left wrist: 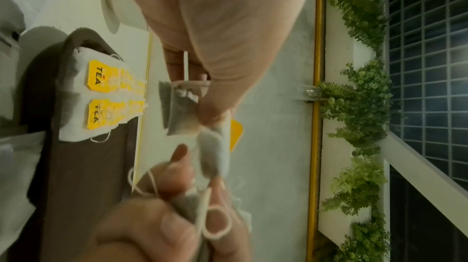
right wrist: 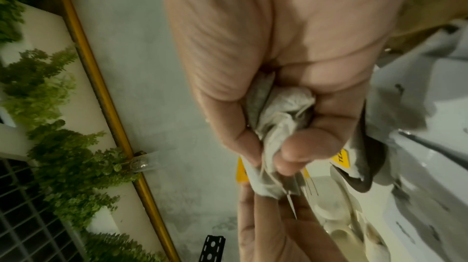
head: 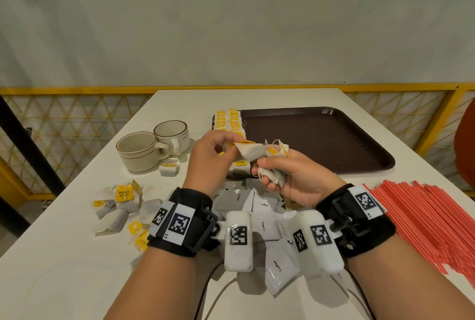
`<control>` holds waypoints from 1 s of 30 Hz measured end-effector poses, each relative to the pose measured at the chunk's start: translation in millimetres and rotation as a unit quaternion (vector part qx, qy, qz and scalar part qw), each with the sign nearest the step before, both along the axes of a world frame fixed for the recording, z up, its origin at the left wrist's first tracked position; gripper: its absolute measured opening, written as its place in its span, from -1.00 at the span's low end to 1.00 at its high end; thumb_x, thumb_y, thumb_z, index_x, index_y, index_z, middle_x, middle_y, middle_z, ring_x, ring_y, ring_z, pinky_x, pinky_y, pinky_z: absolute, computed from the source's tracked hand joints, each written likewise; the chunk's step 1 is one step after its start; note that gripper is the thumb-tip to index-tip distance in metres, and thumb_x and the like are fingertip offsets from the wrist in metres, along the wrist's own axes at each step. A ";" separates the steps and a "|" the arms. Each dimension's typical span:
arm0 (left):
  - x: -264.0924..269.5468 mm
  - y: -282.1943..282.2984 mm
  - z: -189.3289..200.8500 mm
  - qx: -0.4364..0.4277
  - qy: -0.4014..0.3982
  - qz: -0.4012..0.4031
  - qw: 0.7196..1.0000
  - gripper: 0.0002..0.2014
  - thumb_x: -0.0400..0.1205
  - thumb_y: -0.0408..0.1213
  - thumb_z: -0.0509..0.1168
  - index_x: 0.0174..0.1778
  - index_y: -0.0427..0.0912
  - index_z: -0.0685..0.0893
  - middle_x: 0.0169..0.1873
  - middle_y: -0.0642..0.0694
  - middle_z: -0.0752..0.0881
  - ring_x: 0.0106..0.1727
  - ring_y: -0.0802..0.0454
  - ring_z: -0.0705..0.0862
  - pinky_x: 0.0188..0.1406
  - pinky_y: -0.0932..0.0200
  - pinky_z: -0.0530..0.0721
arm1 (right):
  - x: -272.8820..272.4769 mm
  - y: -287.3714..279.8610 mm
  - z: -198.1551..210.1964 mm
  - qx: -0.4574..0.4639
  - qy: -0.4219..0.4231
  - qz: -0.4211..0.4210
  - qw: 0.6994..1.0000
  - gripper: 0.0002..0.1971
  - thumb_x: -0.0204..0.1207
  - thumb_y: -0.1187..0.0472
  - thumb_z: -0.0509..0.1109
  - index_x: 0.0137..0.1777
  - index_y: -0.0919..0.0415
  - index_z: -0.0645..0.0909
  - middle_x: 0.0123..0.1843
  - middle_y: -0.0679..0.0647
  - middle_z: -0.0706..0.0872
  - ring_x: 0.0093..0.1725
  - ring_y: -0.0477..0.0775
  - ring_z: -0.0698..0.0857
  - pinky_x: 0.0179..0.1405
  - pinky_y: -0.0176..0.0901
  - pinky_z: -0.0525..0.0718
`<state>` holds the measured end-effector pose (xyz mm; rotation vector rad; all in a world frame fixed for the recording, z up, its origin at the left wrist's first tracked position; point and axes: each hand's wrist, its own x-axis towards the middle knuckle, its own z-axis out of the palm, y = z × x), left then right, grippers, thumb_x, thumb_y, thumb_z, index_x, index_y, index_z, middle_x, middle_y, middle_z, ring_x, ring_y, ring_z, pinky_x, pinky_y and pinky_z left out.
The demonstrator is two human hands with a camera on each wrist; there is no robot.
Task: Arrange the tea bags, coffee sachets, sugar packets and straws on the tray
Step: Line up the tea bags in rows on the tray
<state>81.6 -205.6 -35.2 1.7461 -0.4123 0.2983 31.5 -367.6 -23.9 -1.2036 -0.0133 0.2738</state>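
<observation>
Above the tray's near left corner, my left hand [head: 230, 143] pinches one white tea bag [head: 250, 152] with a yellow tag by its corner. My right hand [head: 263, 172] grips a bunch of tea bags [head: 273, 178] with loose strings; the right wrist view shows that bunch [right wrist: 278, 114] crumpled in my palm. Two rows of yellow-tagged tea bags [head: 229, 120] lie along the left end of the brown tray [head: 321, 139]. Several loose tea bags [head: 118, 206] lie on the table at the left. White coffee sachets [head: 263, 206] lie under my wrists. Red straws [head: 424, 222] are heaped at the right.
Two cream cups [head: 144, 151] stand left of the tray, with a single tea bag [head: 169, 168] in front of them. Most of the tray's floor is bare. A yellow railing [head: 77, 89] runs behind the white table [head: 64, 268].
</observation>
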 end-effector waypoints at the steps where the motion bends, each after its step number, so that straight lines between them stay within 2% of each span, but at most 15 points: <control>1: 0.0 1.5 0.8 -0.013 -0.007 0.010 1.000 -0.61 0.48 -0.57 0.34 -0.29 0.14 0.73 -0.21 0.02 0.69 -0.27 0.16 0.56 -0.19 0.18 0.59 | 0.9 -1.9 0.2 0.003 0.002 -0.016 1.000 -0.81 0.59 0.43 0.28 0.17 0.32 0.58 -0.27 0.22 0.66 -0.47 -0.02 0.60 -0.57 -0.34 0.57; 3: -0.3 2.5 1.3 -0.025 -0.015 0.015 0.999 -0.54 0.46 -0.65 0.24 -0.29 0.10 0.73 -0.11 -0.05 0.72 -0.22 0.18 0.60 -0.17 0.28 0.53 | 2.9 -4.2 0.6 0.010 0.001 -0.056 0.998 -0.82 0.58 0.40 0.29 0.15 0.33 0.61 -0.28 0.19 0.65 -0.47 -0.04 0.59 -0.59 -0.34 0.56; 5: -1.5 0.5 0.3 -0.029 -0.013 0.001 0.999 -0.54 0.46 -0.67 0.21 -0.30 0.07 0.74 -0.07 -0.11 0.73 -0.16 0.08 0.65 -0.11 0.21 0.60 | 4.3 -4.7 -0.1 0.015 -0.011 -0.088 0.996 -0.77 0.51 0.30 0.39 0.13 0.36 0.64 -0.28 0.17 0.63 -0.46 -0.05 0.56 -0.59 -0.36 0.53; 7: -2.9 -3.0 -1.2 -0.025 -0.005 -0.013 1.000 -0.57 0.46 -0.64 0.24 -0.30 0.05 0.75 -0.07 -0.16 0.74 -0.10 -0.09 0.68 -0.03 0.08 0.65 | 4.8 -2.9 -1.8 -0.007 -0.028 -0.096 0.995 -0.59 0.33 0.16 0.49 0.14 0.37 0.67 -0.29 0.12 0.66 -0.45 -0.07 0.56 -0.57 -0.37 0.53; 9: -5.1 -5.2 -1.5 -0.025 0.003 -0.022 0.999 -0.61 0.47 -0.63 0.25 -0.29 0.02 0.75 -0.08 -0.19 0.75 -0.14 -0.04 0.66 -0.07 0.14 0.64 | 4.4 -1.2 -3.5 -0.036 -0.039 -0.090 0.995 -0.59 0.25 0.15 0.52 0.09 0.32 0.70 -0.30 0.08 0.68 -0.44 -0.08 0.58 -0.54 -0.36 0.55; 12: -7.2 -5.3 0.1 -0.027 0.003 -0.029 0.999 -0.61 0.47 -0.64 0.23 -0.28 0.01 0.74 -0.09 -0.17 0.75 -0.17 0.07 0.62 -0.13 0.29 0.57 | 4.4 -1.4 -4.6 -0.062 -0.043 -0.093 0.993 -0.76 0.38 0.29 0.52 0.05 0.27 0.71 -0.34 0.04 0.68 -0.42 -0.09 0.59 -0.51 -0.37 0.57; 15: -7.7 -6.0 0.7 -0.033 0.005 -0.036 0.999 -0.65 0.48 -0.60 0.28 -0.27 -0.01 0.76 -0.11 -0.22 0.75 -0.21 0.04 0.58 -0.15 0.26 0.57 | 4.6 -1.7 -5.2 -0.072 -0.040 -0.100 0.992 -0.84 0.45 0.34 0.49 0.02 0.23 0.71 -0.35 0.03 0.69 -0.43 -0.10 0.60 -0.50 -0.36 0.59; 19: -7.3 -8.4 -1.8 -0.030 0.003 -0.045 0.999 -0.65 0.49 -0.58 0.32 -0.27 0.03 0.77 -0.26 -0.04 0.71 -0.30 0.17 0.54 -0.20 0.25 0.53 | 3.2 0.5 -4.9 -0.066 -0.042 -0.091 0.993 -0.84 0.43 0.37 0.51 -0.01 0.20 0.70 -0.36 0.06 0.69 -0.44 -0.10 0.60 -0.51 -0.36 0.58; 20: -6.6 -8.4 -2.3 -0.028 0.000 -0.045 0.999 -0.65 0.50 -0.57 0.33 -0.27 0.06 0.77 -0.31 -0.04 0.67 -0.33 0.14 0.51 -0.23 0.21 0.53 | 3.5 0.6 -5.0 -0.066 -0.045 -0.096 0.992 -0.83 0.43 0.38 0.50 -0.01 0.20 0.70 -0.36 0.06 0.69 -0.44 -0.09 0.60 -0.52 -0.36 0.58; 22: -3.9 -8.0 -3.4 -0.027 -0.002 -0.044 0.999 -0.67 0.53 -0.50 0.37 -0.21 0.11 0.78 -0.34 -0.21 0.63 -0.32 -0.11 0.50 -0.26 -0.01 0.58 | 5.2 -1.5 -5.8 -0.073 -0.050 -0.123 0.989 -0.84 0.46 0.40 0.48 0.00 0.22 0.70 -0.35 0.09 0.68 -0.43 -0.08 0.59 -0.50 -0.34 0.57; 23: -3.4 -7.7 -3.1 -0.030 -0.002 -0.042 0.999 -0.68 0.54 -0.48 0.38 -0.15 0.13 0.78 -0.26 -0.28 0.67 -0.26 -0.18 0.55 -0.19 -0.11 0.64 | 6.4 -3.6 -6.3 -0.079 -0.055 -0.141 0.985 -0.84 0.47 0.41 0.47 0.01 0.23 0.68 -0.33 0.12 0.68 -0.42 -0.06 0.58 -0.49 -0.32 0.57; 24: -2.8 -7.1 -3.2 -0.035 -0.002 -0.037 0.999 -0.67 0.55 -0.48 0.38 -0.09 0.14 0.77 -0.16 -0.25 0.73 -0.19 -0.14 0.62 -0.08 -0.12 0.68 | 7.2 -6.1 -6.1 -0.086 -0.061 -0.154 0.982 -0.85 0.48 0.41 0.47 0.02 0.25 0.67 -0.32 0.15 0.67 -0.41 -0.04 0.58 -0.49 -0.31 0.56; 26: -2.4 -6.1 -2.7 -0.051 -0.001 -0.027 0.998 -0.62 0.56 -0.50 0.38 0.04 0.16 0.71 -0.01 -0.12 0.77 -0.03 0.04 0.71 0.03 0.06 0.73 | 6.6 -10.5 -3.4 -0.092 -0.071 -0.143 0.983 -0.83 0.45 0.39 0.49 0.02 0.27 0.64 -0.31 0.17 0.66 -0.41 -0.02 0.59 -0.50 -0.30 0.56; 27: -1.6 -5.5 -2.7 -0.055 0.002 -0.018 0.998 -0.60 0.55 -0.49 0.38 0.09 0.17 0.67 0.00 -0.11 0.77 -0.03 0.07 0.73 0.03 0.14 0.74 | 5.3 -11.7 -1.5 -0.087 -0.075 -0.115 0.987 -0.81 0.41 0.37 0.51 0.00 0.27 0.63 -0.32 0.15 0.66 -0.42 -0.03 0.59 -0.52 -0.31 0.55; 30: 0.0 -4.8 -2.0 -0.076 0.020 0.001 0.997 -0.66 0.51 -0.49 0.44 0.04 0.06 0.65 -0.21 -0.01 0.78 -0.20 0.18 0.74 -0.13 0.29 0.71 | 1.8 -11.1 2.2 -0.081 -0.096 -0.053 0.991 -0.77 0.30 0.29 0.51 -0.04 0.27 0.63 -0.33 0.12 0.66 -0.44 -0.03 0.58 -0.54 -0.32 0.53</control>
